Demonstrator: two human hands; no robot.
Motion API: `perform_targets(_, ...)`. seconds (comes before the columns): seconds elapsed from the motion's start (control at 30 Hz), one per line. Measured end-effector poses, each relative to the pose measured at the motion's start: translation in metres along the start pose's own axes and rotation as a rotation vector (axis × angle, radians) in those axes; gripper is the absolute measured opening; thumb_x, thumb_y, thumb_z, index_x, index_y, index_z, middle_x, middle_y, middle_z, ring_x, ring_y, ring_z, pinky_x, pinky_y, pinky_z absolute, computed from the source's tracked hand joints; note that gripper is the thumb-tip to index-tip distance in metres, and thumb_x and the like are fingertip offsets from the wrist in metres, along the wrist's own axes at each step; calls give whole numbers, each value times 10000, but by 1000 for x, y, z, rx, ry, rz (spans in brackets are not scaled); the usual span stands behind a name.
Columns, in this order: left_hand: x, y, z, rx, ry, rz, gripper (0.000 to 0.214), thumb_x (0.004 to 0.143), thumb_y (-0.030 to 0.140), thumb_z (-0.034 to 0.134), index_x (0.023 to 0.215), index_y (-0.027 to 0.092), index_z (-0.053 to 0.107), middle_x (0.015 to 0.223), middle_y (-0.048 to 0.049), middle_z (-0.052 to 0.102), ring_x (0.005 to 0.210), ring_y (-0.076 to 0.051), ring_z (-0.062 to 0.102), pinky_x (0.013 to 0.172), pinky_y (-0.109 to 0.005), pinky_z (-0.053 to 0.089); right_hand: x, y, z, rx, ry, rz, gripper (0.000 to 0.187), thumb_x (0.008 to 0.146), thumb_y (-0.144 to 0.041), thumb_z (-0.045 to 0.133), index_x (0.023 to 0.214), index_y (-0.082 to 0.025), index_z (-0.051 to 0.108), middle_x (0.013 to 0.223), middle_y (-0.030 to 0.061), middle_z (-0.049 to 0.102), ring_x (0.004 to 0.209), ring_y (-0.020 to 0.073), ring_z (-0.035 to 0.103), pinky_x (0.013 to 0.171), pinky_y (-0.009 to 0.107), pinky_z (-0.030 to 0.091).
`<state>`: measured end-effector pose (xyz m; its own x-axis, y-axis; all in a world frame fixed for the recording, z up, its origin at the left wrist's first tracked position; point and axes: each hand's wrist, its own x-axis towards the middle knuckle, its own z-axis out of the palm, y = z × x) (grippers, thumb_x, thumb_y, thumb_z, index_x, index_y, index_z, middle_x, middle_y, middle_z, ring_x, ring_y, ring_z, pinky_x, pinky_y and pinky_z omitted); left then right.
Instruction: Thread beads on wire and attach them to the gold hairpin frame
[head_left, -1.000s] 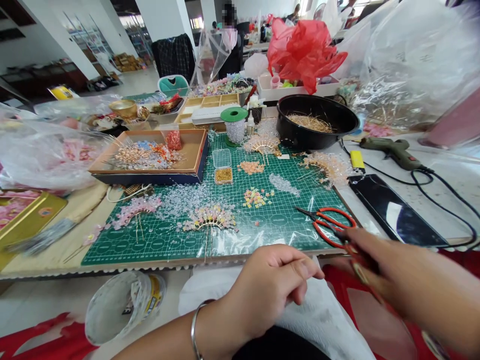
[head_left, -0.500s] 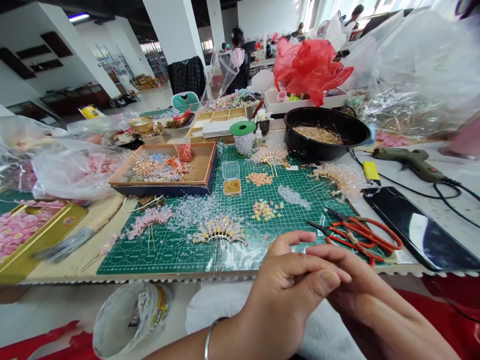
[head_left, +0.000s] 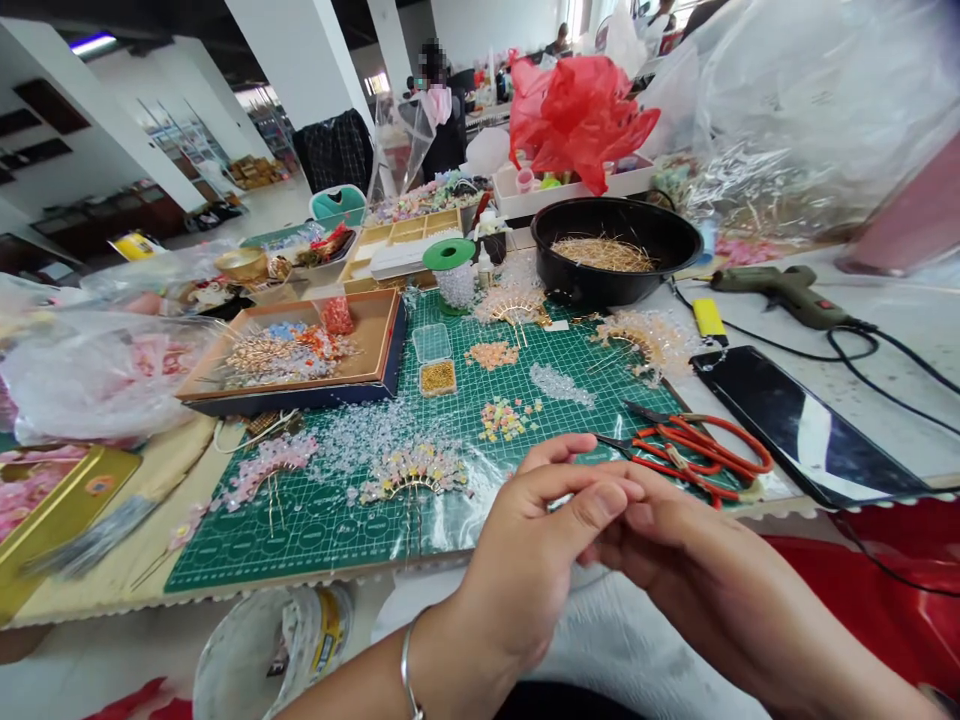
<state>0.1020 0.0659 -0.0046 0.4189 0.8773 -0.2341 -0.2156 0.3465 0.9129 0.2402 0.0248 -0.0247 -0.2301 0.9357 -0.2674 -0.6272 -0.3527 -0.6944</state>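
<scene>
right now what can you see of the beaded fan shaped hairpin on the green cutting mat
The beaded fan-shaped hairpin has a crest of small pale pink, white and yellow beads along a gold-coloured wire arc, with thin straight prongs pointing toward the person. It lies flat on the green cutting mat, among scattered clear beads, just left of the left hand, not touching it.

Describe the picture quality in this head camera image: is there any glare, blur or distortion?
Head view: wide-angle distortion leans the white pillar and bends the near edge of the green cutting mat. Head view: a white glare streak crosses the glossy black slab, and the clear plastic bag shines. Head view: the left hand and right hand show no strong blur.
</scene>
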Motion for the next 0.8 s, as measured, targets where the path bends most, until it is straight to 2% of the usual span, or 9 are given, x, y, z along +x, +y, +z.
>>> perform_targets(0.07,0,-1,1,-2,13,-8,94,845,290,754,797,246,822,1218,-68,662,1391,-247,408,1139,-373,361,0,0,6,109,63,39,117,878,-313,717,835,-204,715,749,-12,568,639,99,462,571,187,454)
perform_targets(0.13,-2,-2,1,-3,28,-3,90,839,281,759,790,239,822,1257,-70,645,1374,-252,430,1143,-373,354,-1,2,10,186,131,63,183,838,-310,781,765,-184,671,661,-47,461,552,65,302,449,144,305)
perform_targets(0.27,-8,-5,-3,4,35,21,65,831,282,773,823,245,825,1266,-69,638,1363,-251,443,1107,-357,391,-4,7,11,159,171,104,251,819,-339,811,761,-185,621,622,-77,316,538,65,145,417,154,153)
perform_targets(0.4,-2,8,-14,94,33,104,86,857,287,747,824,238,808,1108,-51,700,1214,-219,558,1011,-327,460,-8,6,5,41,182,60,341,782,-401,834,727,-187,574,608,-93,218,533,68,102,425,184,109)
perform_targets(0.47,13,22,-21,319,30,215,135,907,323,692,883,235,791,1034,-35,730,1079,-199,622,976,-334,472,-10,6,0,-36,202,38,374,759,-433,845,700,-186,571,585,-96,223,526,66,110,433,200,104)
perform_targets(0.57,53,40,-27,945,-60,433,195,970,315,592,1003,231,765,1023,-35,753,978,-196,660,897,-339,495,-14,8,-4,-119,215,37,400,754,-453,839,668,-187,553,546,-100,254,503,60,118,442,219,98)
perform_targets(0.63,83,41,-26,1437,-233,584,247,996,255,510,1042,216,749,1029,-49,749,964,-204,660,841,-339,504,-15,10,-5,-121,214,37,405,764,-446,826,661,-189,531,539,-101,268,495,56,114,449,225,90)
perform_targets(0.73,118,29,-17,1616,-421,658,234,941,160,531,912,196,761,927,-65,731,929,-235,642,822,-360,485,-16,9,-6,-95,216,35,401,768,-442,815,666,-193,516,548,-99,268,499,60,110,452,227,88)
perform_targets(0.8,132,18,-11,1657,-490,687,241,917,116,520,850,168,746,886,-88,706,907,-254,626,806,-377,473,-17,8,-9,-69,206,39,390,768,-435,815,675,-193,523,555,-98,268,504,62,112,453,225,92)
